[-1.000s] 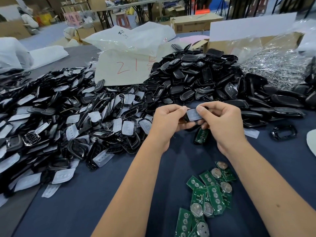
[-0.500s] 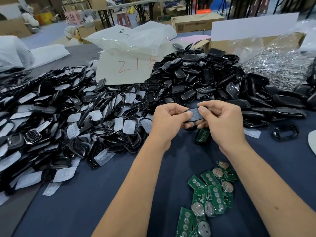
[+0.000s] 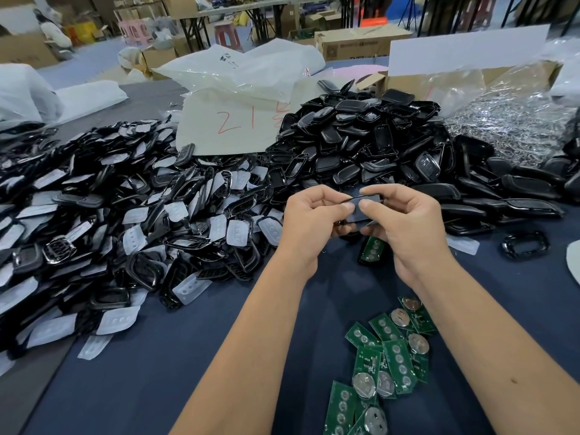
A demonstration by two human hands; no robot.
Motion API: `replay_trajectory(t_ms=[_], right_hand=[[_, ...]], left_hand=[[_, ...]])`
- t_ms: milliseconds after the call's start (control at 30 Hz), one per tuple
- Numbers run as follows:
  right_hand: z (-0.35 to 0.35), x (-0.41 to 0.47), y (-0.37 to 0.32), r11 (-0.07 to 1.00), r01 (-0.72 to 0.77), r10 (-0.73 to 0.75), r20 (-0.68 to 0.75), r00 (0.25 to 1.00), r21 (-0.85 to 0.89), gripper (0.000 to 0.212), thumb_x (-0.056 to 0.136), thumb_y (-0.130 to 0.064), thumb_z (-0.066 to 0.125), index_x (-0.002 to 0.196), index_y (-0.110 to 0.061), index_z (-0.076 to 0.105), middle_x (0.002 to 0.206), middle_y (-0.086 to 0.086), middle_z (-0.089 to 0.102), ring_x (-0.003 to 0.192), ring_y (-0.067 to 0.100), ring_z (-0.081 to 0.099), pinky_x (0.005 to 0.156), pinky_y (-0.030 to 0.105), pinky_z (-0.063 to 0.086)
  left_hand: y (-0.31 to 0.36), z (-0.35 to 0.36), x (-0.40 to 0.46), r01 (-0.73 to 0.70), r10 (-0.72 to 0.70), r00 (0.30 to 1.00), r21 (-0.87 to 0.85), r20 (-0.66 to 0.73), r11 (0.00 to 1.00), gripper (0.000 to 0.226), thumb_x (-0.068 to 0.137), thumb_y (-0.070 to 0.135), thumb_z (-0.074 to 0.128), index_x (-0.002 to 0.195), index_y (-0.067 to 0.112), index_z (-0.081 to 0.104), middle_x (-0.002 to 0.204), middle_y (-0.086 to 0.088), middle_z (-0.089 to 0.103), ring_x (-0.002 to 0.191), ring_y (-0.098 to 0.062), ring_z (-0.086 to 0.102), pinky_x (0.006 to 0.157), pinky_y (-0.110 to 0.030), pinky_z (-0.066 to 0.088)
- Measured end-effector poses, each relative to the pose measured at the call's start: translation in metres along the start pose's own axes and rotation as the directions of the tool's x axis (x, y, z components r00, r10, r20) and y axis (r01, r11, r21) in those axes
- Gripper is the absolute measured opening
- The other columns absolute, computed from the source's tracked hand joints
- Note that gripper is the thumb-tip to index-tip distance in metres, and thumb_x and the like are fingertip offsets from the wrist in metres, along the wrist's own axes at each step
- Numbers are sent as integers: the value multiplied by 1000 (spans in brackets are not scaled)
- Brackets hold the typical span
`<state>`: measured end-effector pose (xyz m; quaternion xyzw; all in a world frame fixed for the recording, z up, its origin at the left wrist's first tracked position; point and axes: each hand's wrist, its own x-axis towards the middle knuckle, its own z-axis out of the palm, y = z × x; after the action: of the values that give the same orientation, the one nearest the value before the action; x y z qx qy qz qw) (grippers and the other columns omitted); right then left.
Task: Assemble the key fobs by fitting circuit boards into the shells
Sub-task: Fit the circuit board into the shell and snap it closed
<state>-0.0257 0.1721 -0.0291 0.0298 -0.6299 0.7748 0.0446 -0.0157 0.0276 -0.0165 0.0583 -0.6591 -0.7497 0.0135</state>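
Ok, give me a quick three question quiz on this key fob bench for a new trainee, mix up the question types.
1. True or false: both the left hand and the right hand hold the black shell.
2. Where do the loose green circuit boards lie?
A. near the person on the dark blue table
B. inside a cardboard box
C. on top of the shell heap
3. Fill in: the number written in red on the white bag behind the heaps is ___.

Key: 1 true; 2 A; 3 21.
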Motion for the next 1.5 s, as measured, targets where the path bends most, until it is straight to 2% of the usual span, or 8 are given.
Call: replay_trajectory(t_ms=[233, 800, 1033, 1200, 1267, 1333, 1400, 1500], right_hand=[[3, 0, -1, 997, -10, 14, -46, 999, 78, 18, 89, 7, 73, 85, -10, 80, 82, 14, 77, 76, 30, 77, 63, 33, 62], [2, 1, -2, 996, -19, 27, -93, 995, 84, 20, 93, 8, 67, 87, -7, 79, 83, 10, 76, 76, 21, 75, 63, 27, 59], [0, 3, 2, 999, -35, 38, -90, 995, 38, 19, 92, 6, 70, 86, -9, 80, 80, 9, 77, 74, 22, 74, 66, 26, 60], [-3, 4, 4, 998, -12, 8, -65, 998, -62, 20, 92, 2, 73, 91, -16, 81, 84, 7, 76, 79, 23, 74, 70, 31, 62], [-8, 4, 3, 930, 154, -162, 6, 987, -333, 21, 90, -3, 77, 101, -21, 80, 98, 0, 76, 90, 16, 74, 75, 34, 63], [-11, 4, -1, 729, 387, -345, 185, 920, -564, 21, 89, -6, 78, 102, -22, 80, 105, -6, 70, 99, 11, 67, 79, 32, 57], [-12, 4, -3, 589, 527, -404, 342, 849, -613, 17, 92, -5, 75, 101, -17, 82, 107, -3, 67, 105, 16, 61, 84, 36, 53], [-12, 2, -4, 500, 597, -387, 455, 802, -627, 18, 92, -10, 78, 109, -13, 82, 113, 0, 67, 113, 21, 52, 94, 34, 48]], left_hand=[[-2, 6, -2, -29, 31, 998, 40, -53, 999, 15, 92, 5, 73, 79, 11, 68, 83, -13, 67, 64, -9, 62, 58, -19, 51], [-2, 2, 0, 38, -37, 999, -80, 9, 996, 11, 94, -3, 67, 90, 6, 73, 85, -12, 73, 67, -16, 70, 64, -22, 57], [-7, -4, 3, -52, 48, 998, 145, 35, 988, 8, 91, 2, 75, 95, 3, 68, 78, -8, 76, 62, -19, 70, 68, -31, 61], [0, -10, 3, -6, -10, 996, 184, 85, 983, 10, 94, 3, 72, 98, -1, 63, 72, -13, 74, 57, -21, 70, 54, -24, 56], [3, -12, 2, 26, -40, 996, 155, 83, 988, 8, 94, 0, 71, 94, 2, 63, 70, -14, 73, 54, -17, 67, 50, -20, 51], [4, -14, 2, 64, -74, 995, 123, 74, 990, 9, 94, 0, 70, 90, 5, 63, 69, -13, 72, 52, -13, 64, 47, -17, 47], [5, -15, 2, 111, -115, 992, 74, 52, 991, 9, 94, 1, 69, 88, 6, 64, 67, -9, 72, 50, -9, 61, 46, -15, 45], [8, -19, 4, 187, -187, 982, -9, -2, 982, 13, 95, 3, 67, 82, 5, 67, 62, -6, 70, 46, -5, 58, 43, -13, 42]])
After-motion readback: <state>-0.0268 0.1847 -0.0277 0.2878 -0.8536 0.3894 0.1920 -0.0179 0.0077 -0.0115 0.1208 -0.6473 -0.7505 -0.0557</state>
